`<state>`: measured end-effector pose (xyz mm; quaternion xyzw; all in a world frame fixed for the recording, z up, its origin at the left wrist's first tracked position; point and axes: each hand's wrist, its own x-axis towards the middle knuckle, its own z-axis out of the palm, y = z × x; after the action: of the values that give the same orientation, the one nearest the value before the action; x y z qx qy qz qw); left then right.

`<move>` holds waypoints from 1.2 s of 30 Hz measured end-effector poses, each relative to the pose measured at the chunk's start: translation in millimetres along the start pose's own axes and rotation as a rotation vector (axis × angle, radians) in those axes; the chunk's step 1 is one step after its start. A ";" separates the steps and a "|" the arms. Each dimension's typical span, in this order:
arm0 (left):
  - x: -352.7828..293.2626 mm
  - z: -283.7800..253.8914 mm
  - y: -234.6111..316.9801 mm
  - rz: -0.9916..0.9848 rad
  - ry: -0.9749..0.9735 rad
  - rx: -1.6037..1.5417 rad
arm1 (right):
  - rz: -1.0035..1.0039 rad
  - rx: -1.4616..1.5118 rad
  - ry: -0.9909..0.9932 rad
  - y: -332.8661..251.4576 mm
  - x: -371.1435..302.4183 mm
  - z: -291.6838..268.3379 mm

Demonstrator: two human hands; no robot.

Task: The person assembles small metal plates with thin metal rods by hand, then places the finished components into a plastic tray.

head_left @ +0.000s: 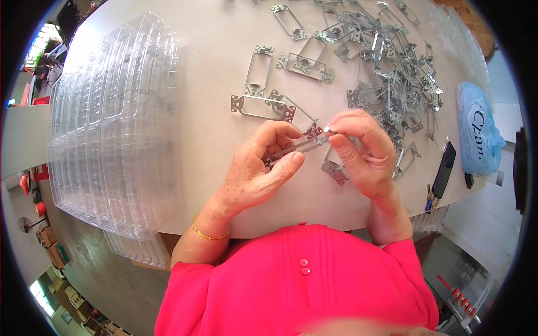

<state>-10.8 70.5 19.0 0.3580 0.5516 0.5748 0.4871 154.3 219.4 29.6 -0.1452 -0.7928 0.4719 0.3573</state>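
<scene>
My left hand [252, 171] is closed round one end of a thin rectangular metal frame bracket [306, 147], whose far end points toward my right hand. Thumb and forefinger of my right hand [367, 151] pinch a small shiny piece [327, 129], too small to name, close above that far end. Whether the piece touches the bracket I cannot tell. Just beyond the left hand lies another metal bracket [246, 105] with dark reddish-looking end plates. Partly hidden under my right hand, a further bracket [335, 171] rests on the table.
A tangled heap of metal brackets [392, 73] covers the back right of the white table [207, 140]. Stacked clear plastic trays [115, 123] stand at the left. A dark phone [444, 169], keys [430, 200] and a blue plastic bag [479, 129] lie at the right edge.
</scene>
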 end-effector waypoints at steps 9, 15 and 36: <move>1.5 -9.2 4.0 -0.123 -0.049 -0.194 | -0.182 -0.248 -0.055 2.3 0.3 3.6; 0.1 -3.3 5.8 -0.035 -0.037 -0.412 | 0.111 0.053 0.030 3.2 -13.0 11.7; 1.5 -8.6 -8.5 -0.048 -0.266 -0.562 | 0.133 0.157 0.110 -0.8 -14.7 8.7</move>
<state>-17.9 68.8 9.3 0.2683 0.3110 0.6410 0.6484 158.6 205.0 21.4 -0.1945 -0.7213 0.5466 0.3784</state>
